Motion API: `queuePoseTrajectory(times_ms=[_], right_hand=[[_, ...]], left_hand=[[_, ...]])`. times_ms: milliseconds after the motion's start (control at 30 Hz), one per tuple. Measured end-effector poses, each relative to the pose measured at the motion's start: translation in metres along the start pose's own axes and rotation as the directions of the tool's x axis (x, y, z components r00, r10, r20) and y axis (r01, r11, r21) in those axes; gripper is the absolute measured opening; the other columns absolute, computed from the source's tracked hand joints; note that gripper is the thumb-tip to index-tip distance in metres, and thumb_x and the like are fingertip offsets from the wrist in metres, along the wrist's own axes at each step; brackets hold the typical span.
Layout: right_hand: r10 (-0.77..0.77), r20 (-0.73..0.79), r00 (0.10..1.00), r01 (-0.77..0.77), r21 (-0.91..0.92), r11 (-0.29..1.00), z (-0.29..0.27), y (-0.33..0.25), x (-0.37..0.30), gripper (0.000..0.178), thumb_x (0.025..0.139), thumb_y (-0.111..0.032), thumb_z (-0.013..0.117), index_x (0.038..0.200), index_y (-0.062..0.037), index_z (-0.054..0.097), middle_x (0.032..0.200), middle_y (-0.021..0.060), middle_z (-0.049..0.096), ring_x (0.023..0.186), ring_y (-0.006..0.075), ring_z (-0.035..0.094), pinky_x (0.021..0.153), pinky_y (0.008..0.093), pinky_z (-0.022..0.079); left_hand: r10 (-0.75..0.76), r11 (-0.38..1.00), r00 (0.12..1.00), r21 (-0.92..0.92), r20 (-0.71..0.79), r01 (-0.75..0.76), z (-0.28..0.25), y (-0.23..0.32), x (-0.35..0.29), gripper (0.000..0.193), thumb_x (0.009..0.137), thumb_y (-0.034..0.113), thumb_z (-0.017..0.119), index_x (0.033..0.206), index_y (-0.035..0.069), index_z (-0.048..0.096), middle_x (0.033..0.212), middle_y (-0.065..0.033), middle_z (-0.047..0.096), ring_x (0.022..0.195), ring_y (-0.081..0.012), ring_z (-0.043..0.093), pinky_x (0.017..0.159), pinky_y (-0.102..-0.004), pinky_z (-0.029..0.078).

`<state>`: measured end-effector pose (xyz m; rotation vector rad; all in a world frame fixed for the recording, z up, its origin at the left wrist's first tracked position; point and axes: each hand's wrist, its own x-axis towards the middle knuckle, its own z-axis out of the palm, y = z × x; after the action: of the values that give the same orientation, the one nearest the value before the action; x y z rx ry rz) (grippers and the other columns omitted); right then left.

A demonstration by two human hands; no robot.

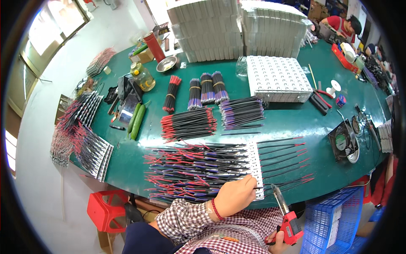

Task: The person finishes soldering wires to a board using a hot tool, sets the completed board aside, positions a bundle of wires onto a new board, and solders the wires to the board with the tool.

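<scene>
My left hand [235,198], with a red bead bracelet at its wrist, is pinched on a thin black wire [259,187] at the near end of a white board strip [255,157]. My right hand [277,243], low at the front edge, grips a red soldering gun [291,227]. The gun's metal tip points up toward the board and the wire's end. Rows of black wires with red and purple ends [190,167] fan out left of the strip. On its right side, several black wires with red tips [282,158] stick out.
Loose black wire piles [188,124] and tied bundles [207,89] lie beyond. Farther back stand a stack of white boards [277,78] and wrapped stacks [207,34]. Cucumbers [138,122] and an oil bottle [143,78] sit left; a small fan [341,140] stands right. Another person [338,26] works far right.
</scene>
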<state>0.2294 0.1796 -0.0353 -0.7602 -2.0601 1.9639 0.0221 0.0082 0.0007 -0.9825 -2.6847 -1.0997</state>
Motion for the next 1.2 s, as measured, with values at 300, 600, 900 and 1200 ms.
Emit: queuePoseTrajectory(times_ms=[300, 600, 900, 1200], right_hand=[[-0.037, 0.012, 0.999, 0.034, 0.182, 0.983, 0.007, -0.003, 0.004, 0.029, 0.092, -0.024, 0.051, 0.075, -0.0009, 0.053, 0.066, 0.0047, 0.053, 0.060, 0.0132, 0.049, 0.056, 0.0287, 0.040], [0.094, 0.141, 0.986, -0.105, 0.076, 0.992, -0.002, -0.014, -0.006, 0.029, 0.091, -0.028, 0.056, 0.081, -0.0006, 0.055, 0.067, 0.0032, 0.053, 0.062, 0.0104, 0.049, 0.057, 0.0259, 0.040], [0.136, 0.122, 0.983, -0.144, 0.054, 0.988, 0.009, -0.007, -0.007, 0.037, 0.088, -0.035, 0.059, 0.079, 0.0009, 0.056, 0.063, 0.0063, 0.054, 0.054, 0.0120, 0.048, 0.050, 0.0263, 0.037], [0.060, 0.245, 0.968, -0.072, 0.039, 0.997, 0.007, -0.004, -0.002, 0.008, 0.090, -0.008, 0.056, 0.084, -0.0028, 0.057, 0.073, -0.0011, 0.053, 0.065, 0.0074, 0.048, 0.059, 0.0251, 0.040]], left_hand=[[-0.156, 0.987, 0.984, 0.055, 0.082, 0.152, 0.004, -0.012, 0.010, 0.007, 0.075, 0.014, 0.058, 0.076, 0.008, 0.060, 0.062, -0.0134, 0.060, 0.057, -0.0311, 0.061, 0.053, -0.0420, 0.048], [-0.111, 0.993, 0.984, 0.043, 0.138, 0.106, 0.007, -0.019, 0.008, 0.007, 0.074, 0.010, 0.063, 0.080, 0.007, 0.062, 0.076, -0.0077, 0.061, 0.061, -0.0265, 0.059, 0.053, -0.0349, 0.046], [-0.102, 0.979, 0.980, 0.191, 0.174, 0.068, 0.009, -0.017, 0.009, 0.007, 0.075, 0.016, 0.062, 0.080, 0.010, 0.061, 0.070, -0.0081, 0.059, 0.060, -0.0289, 0.060, 0.052, -0.0396, 0.047], [-0.092, 0.977, 0.975, 0.207, 0.201, 0.050, 0.006, -0.017, 0.014, 0.008, 0.073, 0.014, 0.062, 0.078, 0.008, 0.060, 0.071, -0.0099, 0.059, 0.062, -0.0308, 0.059, 0.054, -0.0408, 0.046]])
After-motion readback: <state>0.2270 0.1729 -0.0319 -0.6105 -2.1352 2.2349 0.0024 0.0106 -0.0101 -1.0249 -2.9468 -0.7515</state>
